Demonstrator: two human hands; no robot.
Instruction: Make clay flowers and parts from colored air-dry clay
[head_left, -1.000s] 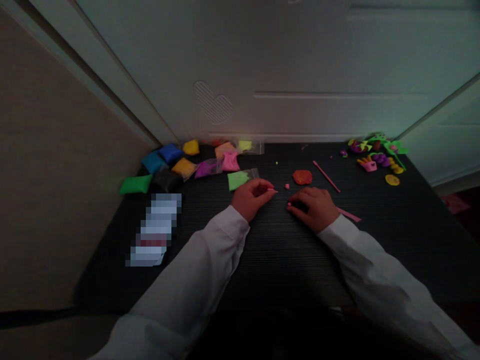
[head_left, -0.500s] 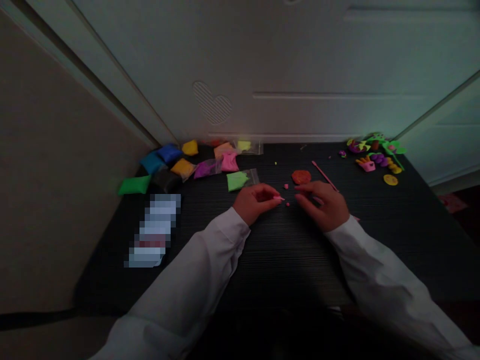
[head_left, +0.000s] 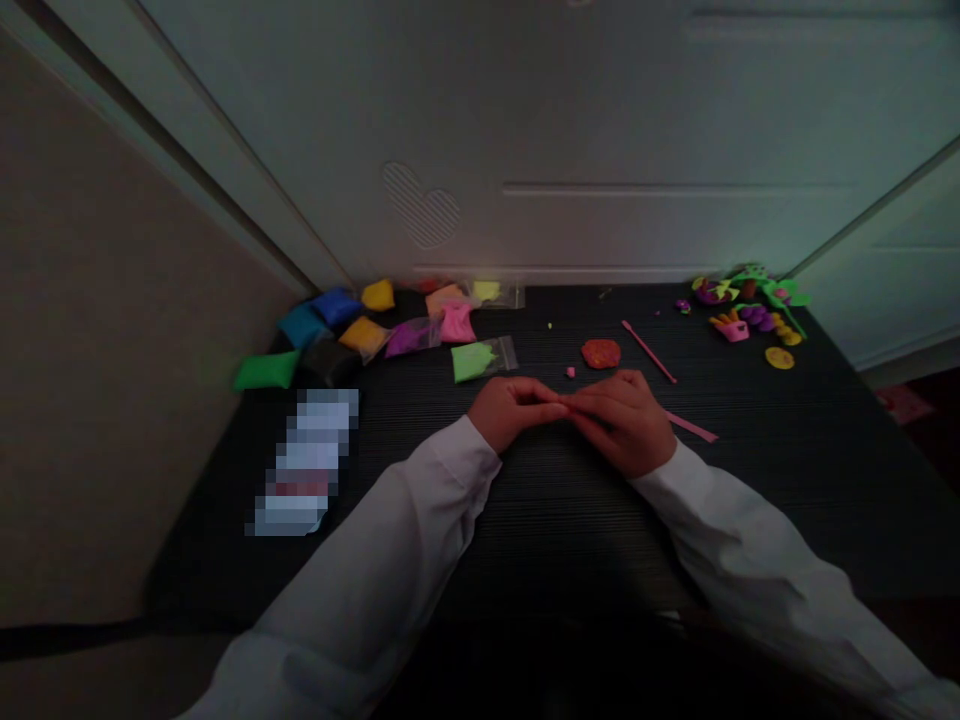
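My left hand (head_left: 514, 410) is closed in a pinch on a small pointed piece of pink clay, which the fingers now almost wholly cover. Against its fingertips press those of my right hand (head_left: 622, 420), also closed; what lies between them is hidden. A small pink clay lump (head_left: 571, 372) lies on the dark table just beyond the fingertips. Behind my right hand is a flat red-orange clay disc (head_left: 601, 354). A thin pink modelling tool (head_left: 649, 351) rests to its right, and a flat pink tool (head_left: 691, 427) partly shows beside my right hand.
Bags of coloured clay, among them a light green one (head_left: 471, 361) and a green one (head_left: 267, 371), line the back left. A phone (head_left: 307, 460) lies at the left. Clay figures (head_left: 750, 300) and a yellow disc (head_left: 780, 358) stand at the back right, before a white panel (head_left: 600, 230).
My right hand opened and drew back to the right, leaving a tiny pink ball on the table, then came left until both hands' fingertips met. That ball is now out of sight.
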